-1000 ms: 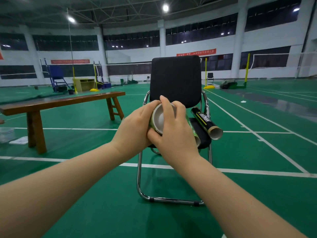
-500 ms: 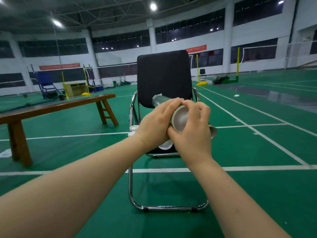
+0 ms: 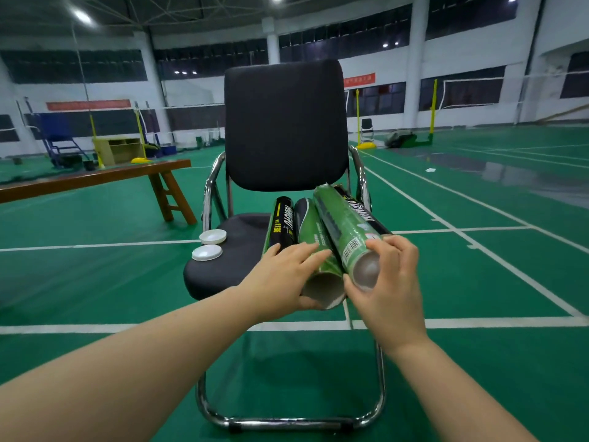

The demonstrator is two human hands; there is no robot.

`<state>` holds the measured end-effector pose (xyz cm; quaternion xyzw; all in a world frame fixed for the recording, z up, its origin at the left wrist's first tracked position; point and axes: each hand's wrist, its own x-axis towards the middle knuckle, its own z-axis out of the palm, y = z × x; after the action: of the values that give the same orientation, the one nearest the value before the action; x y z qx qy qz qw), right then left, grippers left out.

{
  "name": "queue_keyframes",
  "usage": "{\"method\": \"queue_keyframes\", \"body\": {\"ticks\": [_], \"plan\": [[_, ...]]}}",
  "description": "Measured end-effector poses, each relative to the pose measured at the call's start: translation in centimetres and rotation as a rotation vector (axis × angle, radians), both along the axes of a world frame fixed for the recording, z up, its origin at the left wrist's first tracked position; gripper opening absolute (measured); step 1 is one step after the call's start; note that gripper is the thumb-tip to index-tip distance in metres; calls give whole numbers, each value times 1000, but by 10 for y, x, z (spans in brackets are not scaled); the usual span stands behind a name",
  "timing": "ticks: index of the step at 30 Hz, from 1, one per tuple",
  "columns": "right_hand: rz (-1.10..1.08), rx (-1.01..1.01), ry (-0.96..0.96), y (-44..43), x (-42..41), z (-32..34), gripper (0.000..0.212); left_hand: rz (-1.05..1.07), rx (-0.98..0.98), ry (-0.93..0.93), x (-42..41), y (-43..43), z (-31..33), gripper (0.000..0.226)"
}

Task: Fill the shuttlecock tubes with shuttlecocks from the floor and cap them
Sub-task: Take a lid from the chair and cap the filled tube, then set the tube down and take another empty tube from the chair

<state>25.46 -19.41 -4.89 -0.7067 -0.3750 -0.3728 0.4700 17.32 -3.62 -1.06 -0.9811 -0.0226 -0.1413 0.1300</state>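
- Green court floor [image 3: 478, 314] all round, and not one shuttlecock showing on it from this angle.
- The black chair [image 3: 283, 122] is the workstation. Its seat keeps the tubes off the floor, side by side and within easy reach.
- The green shuttlecock tube [image 3: 341, 228] rides on top, slanting across its neighbours with its near end towards us. That end face is grey, and I can't tell lid from bare mouth.
- The middle shuttlecock tube [image 3: 314, 247] lies below it, mouth open and poking past the seat's front edge. Uncapped, so I'd judge it's waiting to be filled.
- The black shuttlecock tube [image 3: 282, 223] lies just left, touching the middle one.
- The right hand [image 3: 392, 282], arm stretched forward, wraps thumb and curled fingers round the green tube's near end, apparently steadying it on the stack.
- The left hand [image 3: 280, 275] lays its fingers flat along the middle tube with the thumb hooked under the rim, likely clamping it against rolling.
- Two white caps [image 3: 213, 236] sit at the seat's left edge, apart from the tubes and handy for capping.
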Motion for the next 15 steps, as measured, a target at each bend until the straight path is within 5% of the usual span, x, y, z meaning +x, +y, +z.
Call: {"method": "queue_keyframes", "body": {"ticks": [8,15], "plan": [[-25,-125,-36,27,45,-26,69,31,-58,-166,28,11,-15,54],[-126,-403,-69,37,59,-42,91,70,-105,-136,24,13,-10,50]]}}
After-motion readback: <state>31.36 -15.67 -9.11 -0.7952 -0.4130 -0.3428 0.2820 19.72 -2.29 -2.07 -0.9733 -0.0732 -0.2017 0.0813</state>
